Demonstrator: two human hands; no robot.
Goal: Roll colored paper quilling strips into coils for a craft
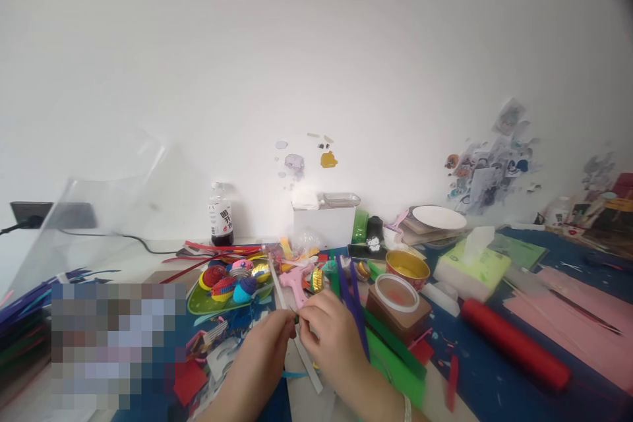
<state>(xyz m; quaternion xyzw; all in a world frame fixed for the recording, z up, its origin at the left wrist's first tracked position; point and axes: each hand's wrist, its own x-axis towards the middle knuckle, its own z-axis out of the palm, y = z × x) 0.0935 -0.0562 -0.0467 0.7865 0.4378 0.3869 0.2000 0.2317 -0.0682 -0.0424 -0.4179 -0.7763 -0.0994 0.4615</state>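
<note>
Nearest the camera: both forearms (pixel 237 386) come in from the lower edge, a pale band (pixel 407 409) at the right wrist. Left hand (pixel 271 337) and right hand (pixel 330 326) meet at centre, thumbs and fingertips almost touching.

Hand state: both appear to pinch one small dark-green piece (pixel 297 320), mostly covered by the fingers. Its shape cannot be made out, nor which hand bears more of the grip.

Position: the piece sits above a long white strip (pixel 310 372), which runs beneath the hands. Just beyond lies a pink glue gun (pixel 295 283), with a gold crimped piece (pixel 317 279) beside it. To the left, a green tray (pixel 196 302) carries several coloured coiled pieces (pixel 222 287). To the right lie purple strips (pixel 357 306), a lidded brown tub (pixel 399 293) and a gold tin (pixel 408 268). Farther right, a red roll (pixel 514 343) rests on the tabletop (pixel 499 402).

Step in hand, judged: fine two-handed fingertip shaping or adjusting of the green piece. Next move, judged: calls for light, even pressure, one hand steadying while the other works. Risk: so small a piece could slip among the scraps.
</note>
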